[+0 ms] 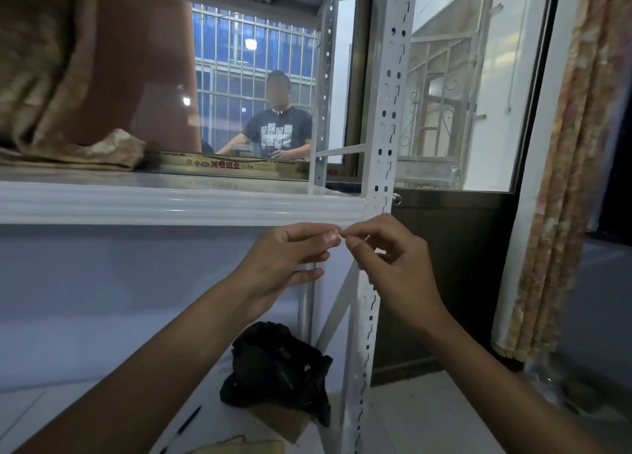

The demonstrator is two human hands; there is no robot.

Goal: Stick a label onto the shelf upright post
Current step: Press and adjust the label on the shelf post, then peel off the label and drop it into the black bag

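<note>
While a dark pen [183, 426] lies nearest on the lower shelf [68, 416], a black bag [277, 368] slumps just beyond it to the right, so crumpled that I cannot tell what is inside. A brown sheet [284, 423] pokes out from under the bag's near edge.

Above them both hands are raised in front of the upper shelf [171, 204]. The left hand [284, 262] and the right hand [393, 265] meet fingertip to fingertip, each thumb and forefinger pinched on a tiny pale label [339, 232], too small to read. Their other fingers are loosely curled.

The label is off the white upright post [388, 111], which rises just right of it, partly covered by the right hand.

Farther back, a bundle of brown fabric [51, 77] sits on the upper shelf at the left. Behind it is a window, with a person in a dark printed T-shirt [278, 129] showing in the glass. A patterned curtain [561, 180] hangs at the far right.
</note>
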